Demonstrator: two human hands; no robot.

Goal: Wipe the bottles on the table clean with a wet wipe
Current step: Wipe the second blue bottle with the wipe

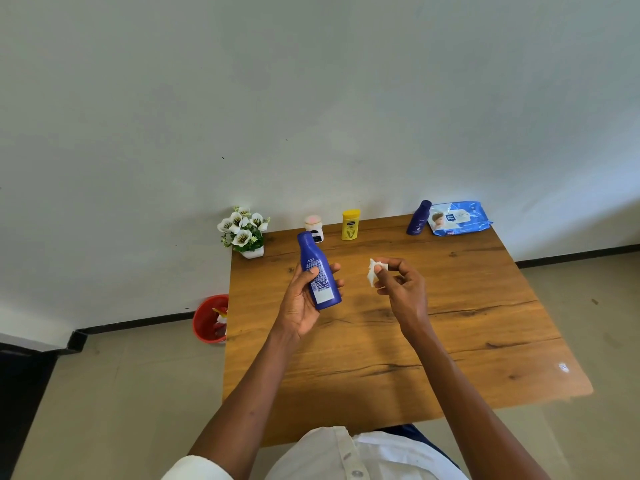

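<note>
My left hand grips a dark blue lotion bottle above the wooden table, cap pointing away from me, label side up. To its right, my right hand pinches a small crumpled white wet wipe between thumb and fingers, a short gap from the bottle. At the table's far edge stand a yellow bottle, a small white jar with a pink top and a second dark blue bottle.
A blue pack of wet wipes lies at the far right corner beside the second blue bottle. A white pot of artificial flowers sits at the far left corner. A red bin stands on the floor left of the table.
</note>
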